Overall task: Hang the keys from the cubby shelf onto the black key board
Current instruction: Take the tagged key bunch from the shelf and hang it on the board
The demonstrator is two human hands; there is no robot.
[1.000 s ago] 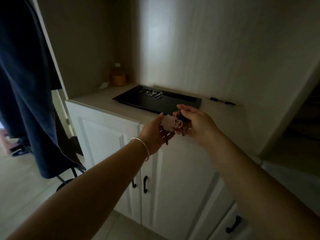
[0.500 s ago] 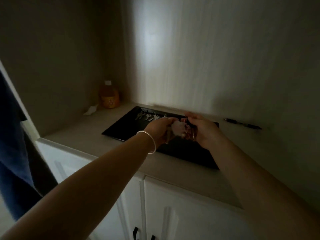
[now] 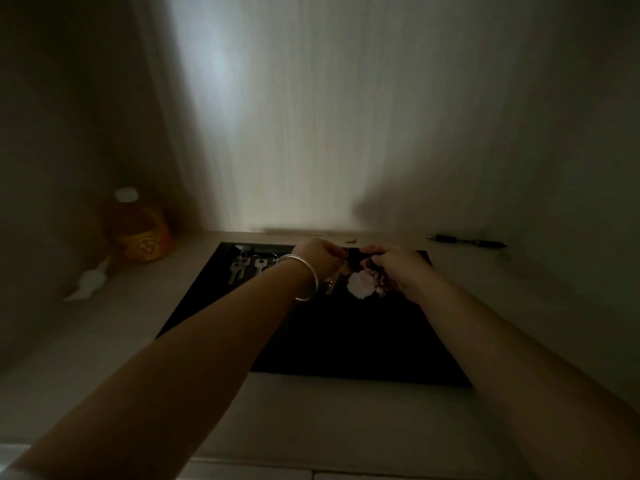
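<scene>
Dim shot; both hands over the far half of the black key board (image 3: 329,341), which lies flat on the pale surface (image 3: 311,417) in the alcove; left hand (image 3: 317,256) and right hand (image 3: 398,268) close together, nearly touching, with a key bunch (image 3: 367,278) between them; bunch has a pale round fob (image 3: 361,285) hanging low and a reddish-brown cluster beside it under the right hand; right hand's fingers (image 3: 375,251) curled tight onto the bunch; left hand's fingers (image 3: 337,251) pinched together on something at the bunch's top edge, and one key (image 3: 330,283) hangs below that hand; exact contact point too dark to resolve; silver bangle (image 3: 304,277) on the left wrist; row of silver keys (image 3: 247,268) already sits at the board's far-left corner, partly hidden behind the left wrist; orange bottle (image 3: 140,233) with white cap stands in the left back corner, off the board; crumpled white paper (image 3: 88,282) lies just in front of it; dark pen (image 3: 467,241) lies along the back wall to the right, well clear of the board; small brown speck near the wall above the hands, unidentifiable.
</scene>
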